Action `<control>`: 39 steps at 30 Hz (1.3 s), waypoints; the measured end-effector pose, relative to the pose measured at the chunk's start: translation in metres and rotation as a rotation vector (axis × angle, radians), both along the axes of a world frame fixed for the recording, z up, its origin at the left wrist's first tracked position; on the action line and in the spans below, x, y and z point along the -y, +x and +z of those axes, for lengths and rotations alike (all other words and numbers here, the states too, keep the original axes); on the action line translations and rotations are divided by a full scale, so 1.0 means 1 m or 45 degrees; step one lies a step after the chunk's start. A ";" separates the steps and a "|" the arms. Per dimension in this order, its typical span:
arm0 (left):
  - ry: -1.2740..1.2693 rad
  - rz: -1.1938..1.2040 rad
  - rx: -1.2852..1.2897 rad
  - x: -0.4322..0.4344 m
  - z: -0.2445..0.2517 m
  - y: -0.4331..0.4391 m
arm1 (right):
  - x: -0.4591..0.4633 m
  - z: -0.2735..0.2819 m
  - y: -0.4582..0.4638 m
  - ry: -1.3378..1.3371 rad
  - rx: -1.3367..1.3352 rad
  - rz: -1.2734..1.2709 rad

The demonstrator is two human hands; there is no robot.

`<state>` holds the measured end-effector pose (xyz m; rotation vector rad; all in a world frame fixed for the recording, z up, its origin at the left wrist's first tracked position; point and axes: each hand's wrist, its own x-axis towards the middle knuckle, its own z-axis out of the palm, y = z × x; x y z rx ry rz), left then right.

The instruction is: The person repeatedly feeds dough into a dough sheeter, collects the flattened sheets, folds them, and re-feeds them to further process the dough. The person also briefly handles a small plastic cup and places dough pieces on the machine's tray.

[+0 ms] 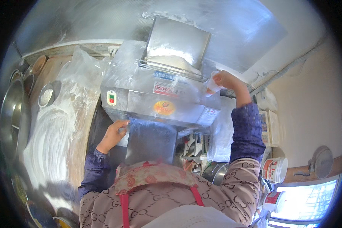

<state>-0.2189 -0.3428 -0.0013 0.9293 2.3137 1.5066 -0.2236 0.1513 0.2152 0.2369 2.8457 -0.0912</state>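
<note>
A steel dough-pressing machine [136, 99] stands before me, dusted with flour. Pale dough [171, 62] lies at the foot of its sloped metal feed plate [176, 37], behind a rack of metal rods [171, 71]. My right hand [226, 79] grips a translucent plastic cup [211, 84], held tilted by the machine's upper right corner; its contents are hard to make out. Below the machine's lower left edge is my left hand [114, 135], thumb and fingers apart, holding nothing. Its fingertips are close to the smooth metal outlet tray [151, 139]; whether they touch it cannot be told.
A green and red switch [111, 98] is on the machine's front left. Leftward, a floured wooden board [54, 142] carries a small bowl of flour [46, 97] and plastic sheeting [79, 67]. A large steel basin [14, 114] stands beyond. White buckets [275, 170] are at right.
</note>
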 end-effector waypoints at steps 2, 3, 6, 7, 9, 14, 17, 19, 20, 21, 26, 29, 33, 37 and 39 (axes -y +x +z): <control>-0.034 0.027 0.040 0.012 -0.009 0.012 | 0.002 -0.006 -0.013 0.183 0.318 0.047; -0.046 0.068 0.068 0.018 -0.014 0.017 | 0.003 -0.010 -0.015 0.165 0.361 0.028; 0.022 0.186 0.168 0.036 -0.033 0.034 | -0.004 -0.026 -0.022 0.048 0.463 0.058; 0.061 0.228 0.214 0.042 -0.039 0.039 | -0.009 -0.030 -0.024 0.045 0.480 0.071; 0.100 0.285 0.241 0.049 -0.049 0.049 | -0.016 -0.039 -0.029 0.007 0.565 0.169; 0.126 0.328 0.212 0.055 -0.059 0.066 | -0.012 -0.038 -0.032 0.221 0.561 0.155; 0.104 0.300 0.190 0.055 -0.057 0.069 | -0.003 -0.026 -0.028 0.170 0.454 0.211; 0.029 0.302 0.159 0.054 -0.054 0.070 | -0.001 -0.024 -0.028 0.130 0.358 0.195; 0.016 0.295 0.150 0.054 -0.053 0.070 | -0.003 -0.023 -0.029 0.123 0.284 0.169; 0.047 0.272 0.139 0.053 -0.053 0.070 | -0.008 -0.024 -0.030 0.084 0.229 0.160; 0.023 0.256 0.164 0.050 -0.062 0.073 | -0.045 -0.025 -0.041 0.001 0.099 0.035; 0.004 0.234 0.192 0.050 -0.073 0.077 | -0.064 -0.024 -0.034 -0.568 -0.046 -0.393; -0.032 0.235 0.247 0.052 -0.093 0.084 | -0.078 -0.014 -0.022 -1.311 -0.242 -0.660; -0.011 0.226 0.296 0.051 -0.129 0.090 | -0.078 -0.008 -0.015 -1.715 -0.486 -0.692; -0.108 0.203 0.311 0.046 -0.154 0.089 | -0.070 -0.009 -0.009 -1.829 -0.676 -0.705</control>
